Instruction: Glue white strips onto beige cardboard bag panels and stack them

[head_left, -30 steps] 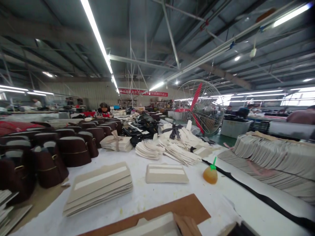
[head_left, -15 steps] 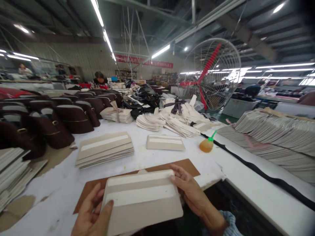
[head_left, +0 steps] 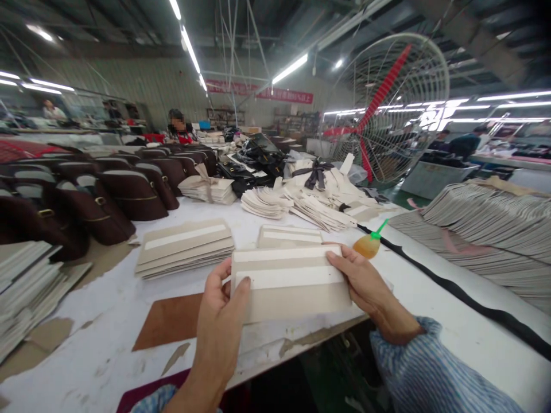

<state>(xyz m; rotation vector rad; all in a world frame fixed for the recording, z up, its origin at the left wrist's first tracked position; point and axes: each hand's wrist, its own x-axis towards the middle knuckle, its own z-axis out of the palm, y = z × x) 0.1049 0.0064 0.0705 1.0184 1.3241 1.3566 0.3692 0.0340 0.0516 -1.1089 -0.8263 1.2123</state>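
Here, left hand (head_left: 221,307) and right hand (head_left: 360,280) grasp board (head_left: 297,297) by opposite ends over surface (head_left: 114,310); light, even pressure should keep it flat, clear of bottle (head_left: 367,247).

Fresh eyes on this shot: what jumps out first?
Probably the big red-bladed caged fan, upper right. Next, the white-striped beige panel at front center, held between the left hand and right hand. Then the rows of dark brown bags at left.

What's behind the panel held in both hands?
The upper part of another beige panel shows above the held panel, which covers the rest. Anything else directly behind it is hidden.
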